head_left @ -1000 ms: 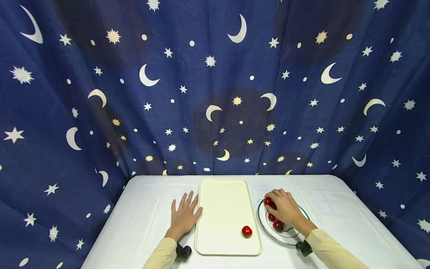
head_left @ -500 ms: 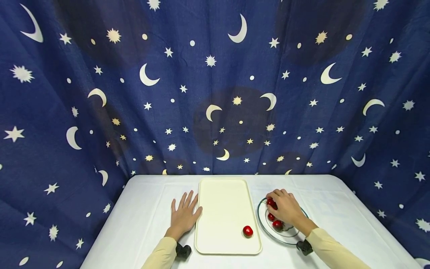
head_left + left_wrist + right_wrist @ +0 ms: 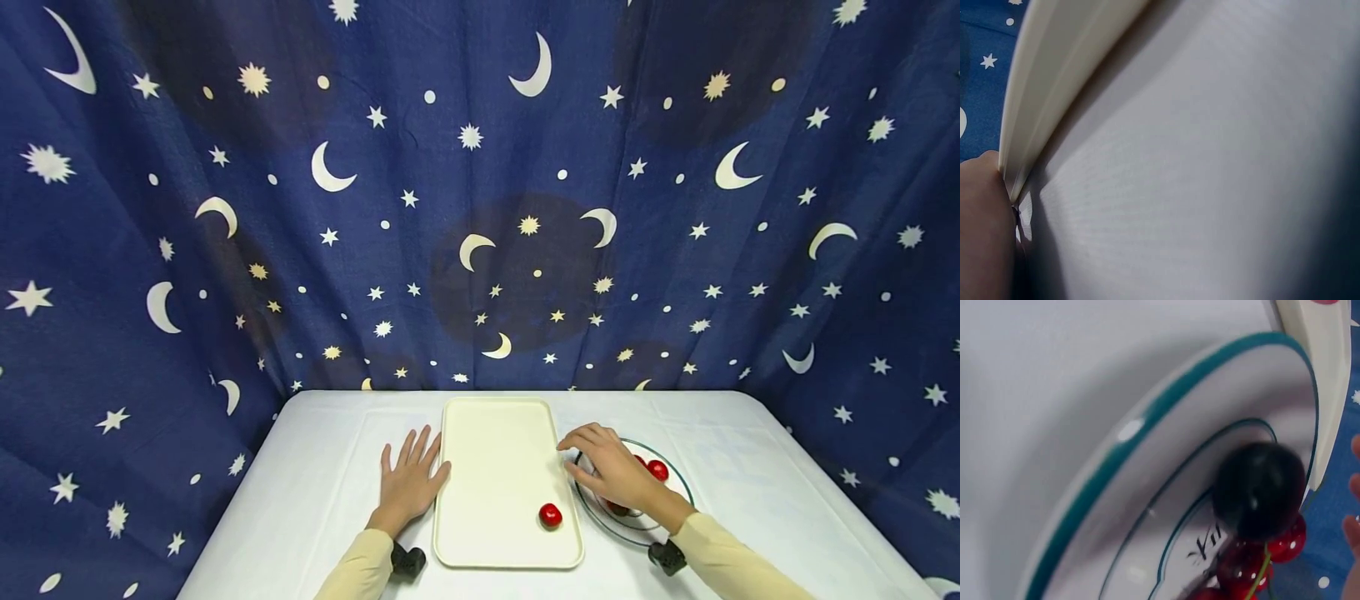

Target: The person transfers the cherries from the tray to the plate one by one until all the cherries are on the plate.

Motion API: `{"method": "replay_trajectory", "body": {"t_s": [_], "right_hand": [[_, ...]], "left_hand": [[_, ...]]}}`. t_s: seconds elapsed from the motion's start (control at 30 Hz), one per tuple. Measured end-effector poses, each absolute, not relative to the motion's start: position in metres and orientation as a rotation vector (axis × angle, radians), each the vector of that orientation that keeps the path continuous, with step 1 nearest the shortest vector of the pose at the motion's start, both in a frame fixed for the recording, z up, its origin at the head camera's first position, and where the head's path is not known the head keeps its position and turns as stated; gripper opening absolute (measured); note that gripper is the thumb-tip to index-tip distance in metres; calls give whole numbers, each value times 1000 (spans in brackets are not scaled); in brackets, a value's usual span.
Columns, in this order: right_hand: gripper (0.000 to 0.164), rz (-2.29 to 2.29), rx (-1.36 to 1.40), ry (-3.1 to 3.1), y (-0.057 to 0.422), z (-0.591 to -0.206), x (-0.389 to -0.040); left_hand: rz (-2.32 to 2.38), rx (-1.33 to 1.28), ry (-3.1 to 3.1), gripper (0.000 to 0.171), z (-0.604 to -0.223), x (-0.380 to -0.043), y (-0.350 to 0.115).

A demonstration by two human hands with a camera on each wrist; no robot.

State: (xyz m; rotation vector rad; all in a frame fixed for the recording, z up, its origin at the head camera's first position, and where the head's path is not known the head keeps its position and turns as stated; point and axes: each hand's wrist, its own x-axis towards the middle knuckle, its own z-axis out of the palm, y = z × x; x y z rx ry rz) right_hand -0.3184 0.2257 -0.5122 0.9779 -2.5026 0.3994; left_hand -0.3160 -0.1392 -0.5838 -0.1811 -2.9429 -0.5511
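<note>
My left hand [image 3: 408,490] rests on the white cloth with fingers spread, its fingertips and thumb at the left rim of the cream tray [image 3: 495,467]. A single red round fruit [image 3: 550,516] sits low on the right side of that tray. My right hand [image 3: 611,468] hovers over the plate's left part, fingers extended toward the tray's right rim, thumb apart and nothing showing between. Red cherries [image 3: 657,471] lie on the white plate [image 3: 1116,494] with teal rings, partly hidden by this hand. The right wrist view shows glossy cherries [image 3: 1244,565] with green stems beside a dark round fruit [image 3: 1259,490].
A white cloth [image 3: 337,467] covers the table. Behind it hangs a blue curtain [image 3: 405,250] with moons and stars. The plate's rim stands right beside the tray's right edge. Black wrist cameras [image 3: 408,561] sit on both wrists.
My right hand has moved left from the plate's cherries toward the tray, and its fingers have straightened off the red fruit. Cherries on the plate's right side now show. The left hand stays put.
</note>
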Motion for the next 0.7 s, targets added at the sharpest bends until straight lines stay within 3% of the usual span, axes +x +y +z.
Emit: {"method": "replay_trajectory", "body": {"t_s": [0.53,0.7], "right_hand": [[54,491,1316,-2665,214,-518,-305],[53,437,1354,-2633,212,-522,-303]], "left_hand": [[-561,-171,-2944,63,-585,-317,-139],[-562,-170,-2949,63,-585,-317,-139]]}}
